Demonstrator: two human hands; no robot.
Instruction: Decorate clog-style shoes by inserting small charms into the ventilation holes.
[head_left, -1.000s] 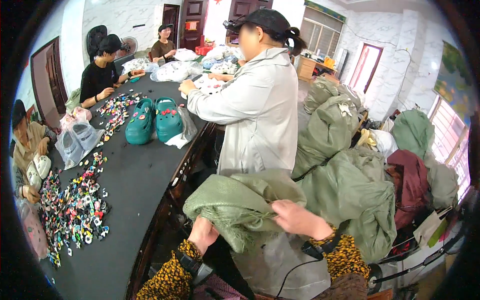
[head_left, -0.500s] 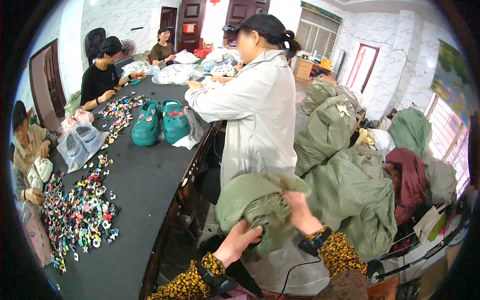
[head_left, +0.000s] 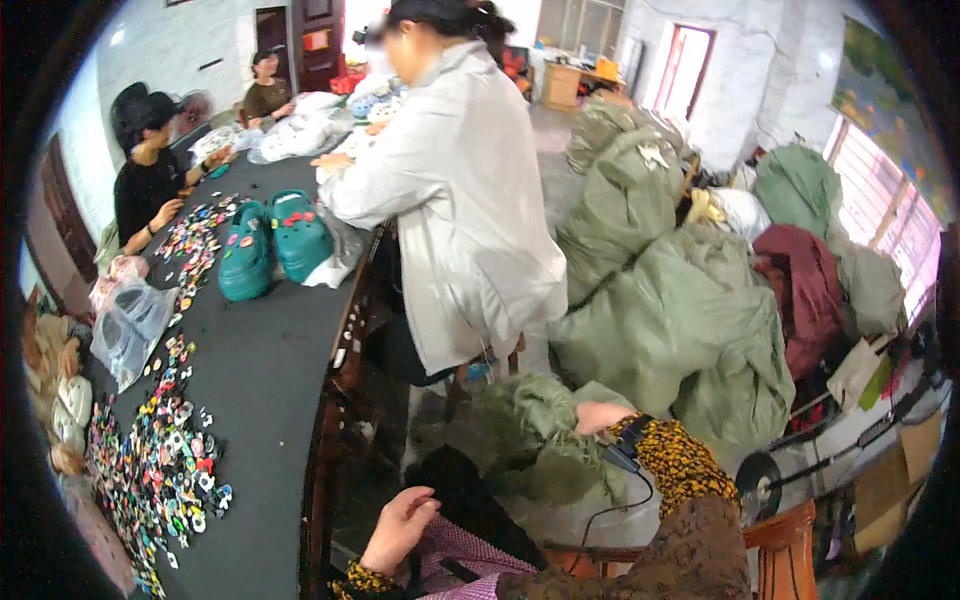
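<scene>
A green woven sack [head_left: 530,410] with a frayed edge hangs low, right of the table and beside my seat. My right hand [head_left: 603,417] is closed on it, fingers partly hidden in the cloth. Over my lap, near the pink checked cloth [head_left: 455,550], is my left hand [head_left: 398,525], holding nothing, its fingers loosely bent and apart from the sack. A pair of teal clogs [head_left: 300,240] with charms stands on the dark tabletop [head_left: 270,400]. Many small colourful shoe charms [head_left: 165,460] lie spread along the table's left side.
A person in a light jacket [head_left: 470,190] stands at the table's right edge. Large stuffed green sacks [head_left: 670,320] and a maroon sack [head_left: 800,300] fill the right side. Other people sit along the far and left sides. Bagged clogs [head_left: 135,325] lie among the charms. A cable [head_left: 615,510] runs near my right wrist.
My left hand has let go of the sack and drawn back to my lap. My right hand has lowered the sack beside me. The view has shifted to the right.
</scene>
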